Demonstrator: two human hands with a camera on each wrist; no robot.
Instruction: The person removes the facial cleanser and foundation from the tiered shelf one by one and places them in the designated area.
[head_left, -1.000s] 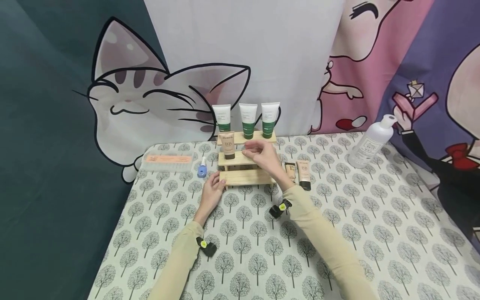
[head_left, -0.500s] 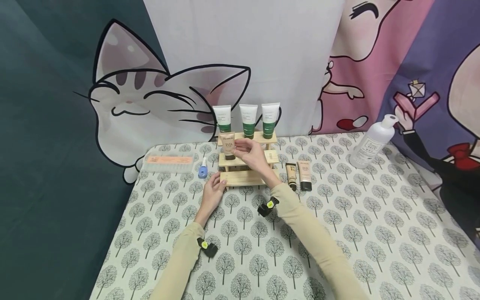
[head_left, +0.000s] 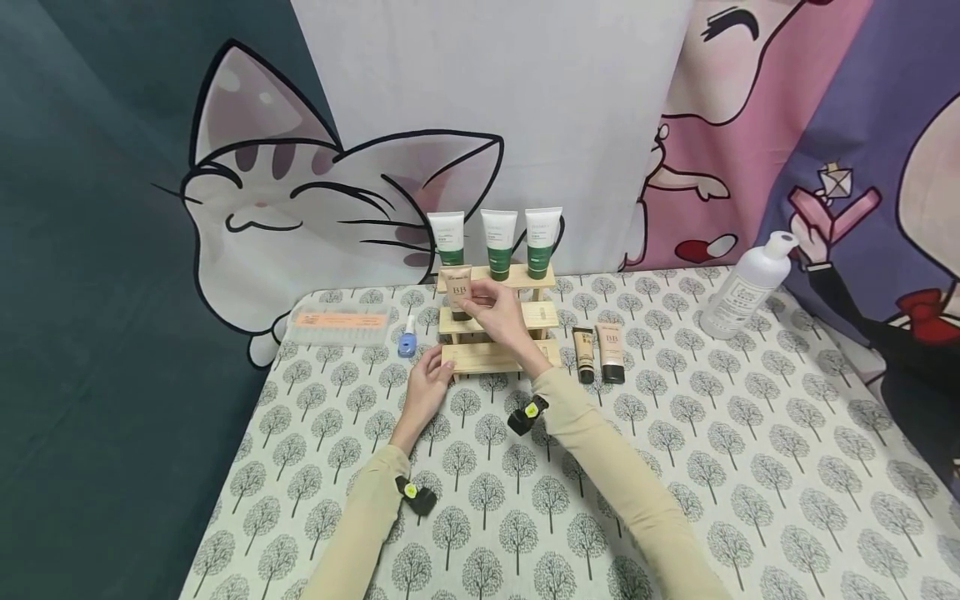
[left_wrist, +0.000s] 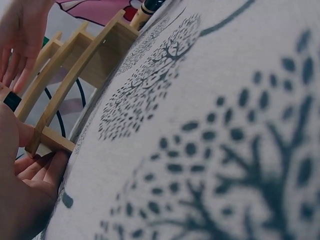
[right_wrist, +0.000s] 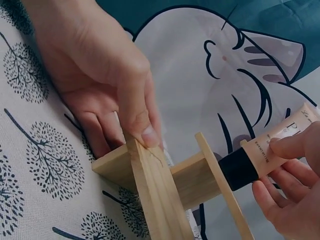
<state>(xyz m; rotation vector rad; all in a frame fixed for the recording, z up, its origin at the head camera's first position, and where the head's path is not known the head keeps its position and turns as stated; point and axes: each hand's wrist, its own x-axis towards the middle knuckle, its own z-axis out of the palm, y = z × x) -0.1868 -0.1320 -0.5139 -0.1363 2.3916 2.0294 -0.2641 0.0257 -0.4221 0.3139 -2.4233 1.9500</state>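
A three-tier wooden display stand [head_left: 483, 357] is at the table's back. My left hand [head_left: 426, 385] grips the left end of its lowest step, thumb on top and fingers beneath, as the right wrist view shows. On the middle step, at the left, stands a beige BB cream tube [right_wrist: 282, 140] with its black cap down. My right hand [head_left: 501, 318] pinches this tube from its right side, the thumb on its front. Several centimetres behind, white-and-green squeeze tubes [head_left: 498, 242] stand in a row on the top step.
Right of the stand lie a small tan tube [head_left: 583, 354] and another BB cream tube [head_left: 611, 352]. A white pump-style bottle [head_left: 746, 287] stands farther right. Left of the stand are a small blue bottle [head_left: 407, 340] and a flat clear case [head_left: 339, 325]. A printed curtain [head_left: 570, 125] hangs behind.
My right hand has moved left along the middle step and taken hold of the BB cream tube. The left hand has stayed on the lowest step.
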